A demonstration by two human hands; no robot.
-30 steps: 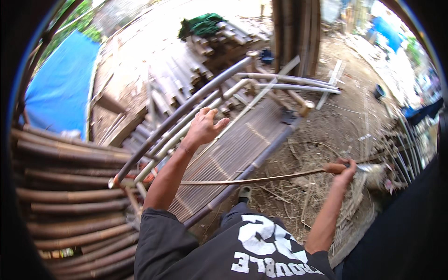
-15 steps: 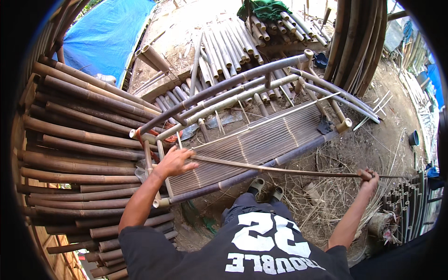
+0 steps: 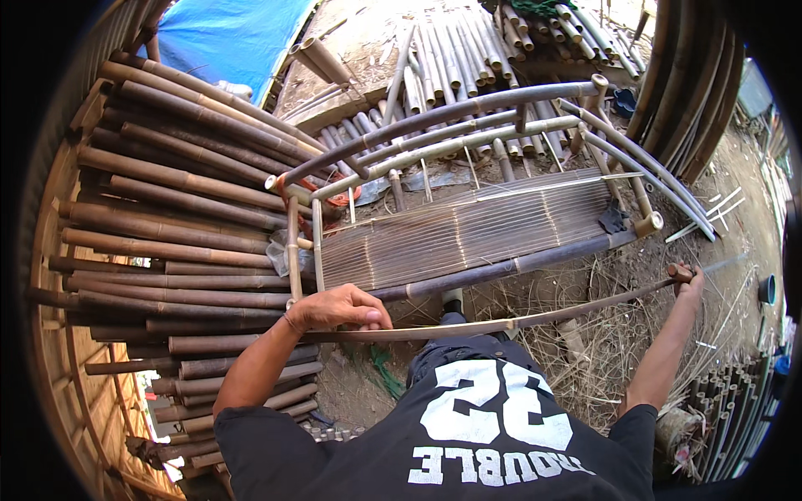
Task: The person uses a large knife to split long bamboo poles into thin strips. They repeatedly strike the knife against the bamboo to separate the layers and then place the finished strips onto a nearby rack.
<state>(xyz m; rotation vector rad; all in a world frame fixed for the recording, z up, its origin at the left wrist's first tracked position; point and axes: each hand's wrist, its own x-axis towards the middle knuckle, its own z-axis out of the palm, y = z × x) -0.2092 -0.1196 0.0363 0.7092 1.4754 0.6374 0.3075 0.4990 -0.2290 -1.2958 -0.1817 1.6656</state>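
White lettering is marking the black shirt. 1 bamboo strip is running from the left hand, resting curled, grip unclear to me, to the right hand, which is gripping a wooden handle.

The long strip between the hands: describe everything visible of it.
The thin strip looks like brown split bamboo, darker toward the right, with a node-like band beyond mid-length. It bows gently, rising rightward in the picture, nearer the person than the bench. Its left end is at the left hand, grip unclear; its right end meets the right hand beside a wooden-looking handle.
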